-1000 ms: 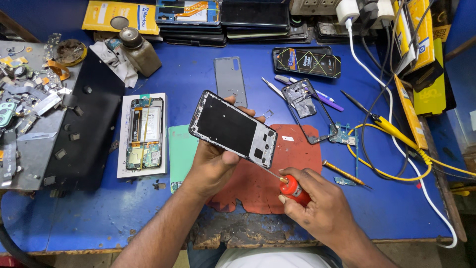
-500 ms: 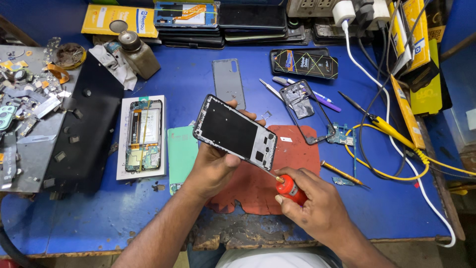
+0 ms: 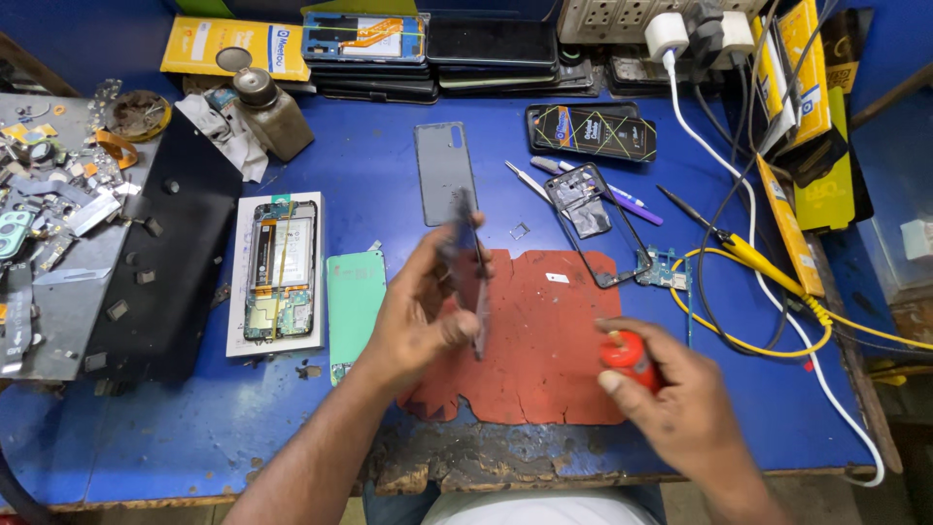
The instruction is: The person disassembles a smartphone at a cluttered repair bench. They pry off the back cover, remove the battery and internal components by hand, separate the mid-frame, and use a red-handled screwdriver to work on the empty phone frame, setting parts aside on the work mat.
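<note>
Left hand (image 3: 418, 321) clamped on a phone frame (image 3: 466, 267), turned edge-on above the red mat (image 3: 544, 340), thumb one side, fingers the other, likely for checking its side. Right hand (image 3: 671, 399) closed round a red-handled screwdriver (image 3: 630, 355), parked low off to the right, clear of the frame. Green back cover (image 3: 355, 297) just left of the left fingers

Yellow flat box (image 3: 233, 49) back left; black-yellow packet (image 3: 591, 131) centre back; yellow packs (image 3: 812, 117) far right
</note>
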